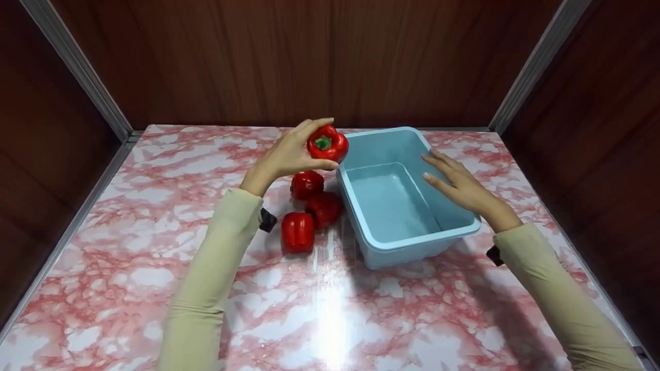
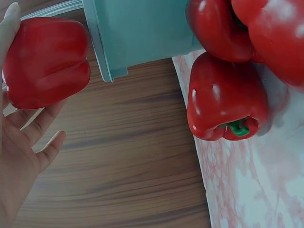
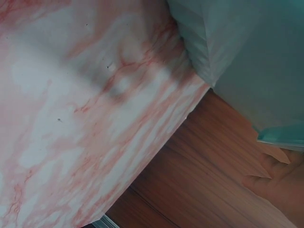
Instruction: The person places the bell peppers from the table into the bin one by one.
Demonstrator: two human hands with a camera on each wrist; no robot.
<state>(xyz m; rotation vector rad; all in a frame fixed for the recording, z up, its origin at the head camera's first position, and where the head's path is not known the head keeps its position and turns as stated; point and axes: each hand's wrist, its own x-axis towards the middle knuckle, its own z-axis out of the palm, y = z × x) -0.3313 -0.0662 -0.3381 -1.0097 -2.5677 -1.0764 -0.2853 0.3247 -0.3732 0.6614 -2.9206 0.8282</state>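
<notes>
The left hand (image 1: 289, 154) grips one red pepper (image 1: 328, 144), lifted just above the left rim of the blue tub (image 1: 361, 216). The right hand (image 1: 459, 183) rests flat, fingers straight, on the tub's right rim. The tub is empty. Three peppers (image 1: 309, 208) wait on the table (image 1: 129, 268), left of it. So I think the work has just begun.

Your left arm (image 1: 216, 268): long sleeve in pale yellow-green knit, snug, lightly creased at the elbow, ending at the wrist. Small black device (image 1: 267, 220) strapped under the cuff.
Your right arm (image 1: 557, 288): matching sleeve, same colour and fit. Black device (image 1: 494, 255) at its cuff, partly hidden.
Your left hand (image 1: 289, 154) and right hand (image 1: 459, 183): bare, no gloves or rings visible.
</notes>
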